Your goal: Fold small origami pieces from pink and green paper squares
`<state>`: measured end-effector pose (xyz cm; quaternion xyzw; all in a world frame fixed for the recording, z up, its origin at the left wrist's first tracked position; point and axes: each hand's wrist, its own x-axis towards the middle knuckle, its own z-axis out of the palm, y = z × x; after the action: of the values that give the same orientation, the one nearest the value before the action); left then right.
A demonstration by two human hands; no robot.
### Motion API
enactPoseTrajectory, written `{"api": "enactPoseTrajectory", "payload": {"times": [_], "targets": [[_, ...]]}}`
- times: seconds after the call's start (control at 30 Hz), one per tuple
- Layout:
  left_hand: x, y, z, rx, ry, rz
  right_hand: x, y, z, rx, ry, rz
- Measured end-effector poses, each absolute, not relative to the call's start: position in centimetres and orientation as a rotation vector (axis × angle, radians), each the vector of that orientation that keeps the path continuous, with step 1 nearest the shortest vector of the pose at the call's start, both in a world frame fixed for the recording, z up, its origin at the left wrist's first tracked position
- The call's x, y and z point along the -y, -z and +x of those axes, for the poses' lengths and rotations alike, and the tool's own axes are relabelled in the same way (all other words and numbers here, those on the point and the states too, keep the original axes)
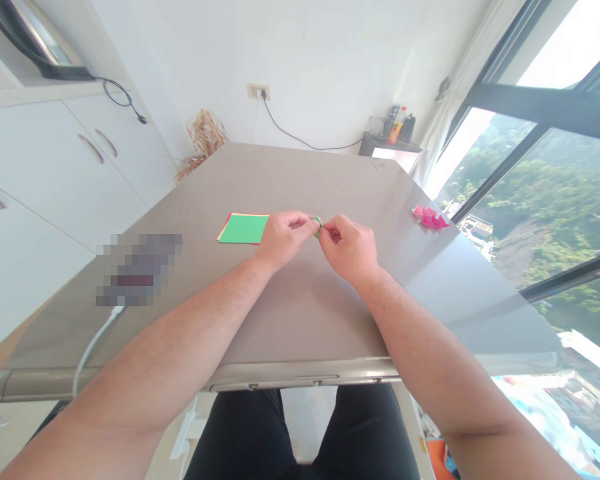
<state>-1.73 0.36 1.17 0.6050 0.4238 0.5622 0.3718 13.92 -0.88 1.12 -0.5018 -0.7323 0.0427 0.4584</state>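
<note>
Over the middle of the table, my left hand [286, 235] and my right hand [349, 245] meet with their fingertips almost touching. Between them is a small green piece of paper [317, 233], pinched from both sides and mostly covered by the fingers. How it is folded cannot be made out. Just left of my left hand lies a stack of coloured paper [243, 229], green on top with red and yellowish edges peeking out. My left hand and wrist overlap its right end.
Small pink folded pieces [430, 217] lie near the table's right edge, by the window. On the left is a blurred-out dark object [143, 267] with a white cable [93, 343] running off the front edge. Bottles [399, 125] stand on a cabinet beyond the table [300, 180].
</note>
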Motion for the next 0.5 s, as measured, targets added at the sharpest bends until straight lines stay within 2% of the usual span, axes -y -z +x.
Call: {"api": "enactPoseTrajectory", "payload": {"times": [0.2,0.5], "targets": [[-0.6,-1.4,-2.2,-0.807,-1.514,1.273,1.5,-2.2,14.1,1.535,-0.757,-1.13],[-0.3,-1.7,-2.3,-0.745,-1.508,1.217,1.3,-2.5,14.2,1.476,-1.048,-1.072]]}}
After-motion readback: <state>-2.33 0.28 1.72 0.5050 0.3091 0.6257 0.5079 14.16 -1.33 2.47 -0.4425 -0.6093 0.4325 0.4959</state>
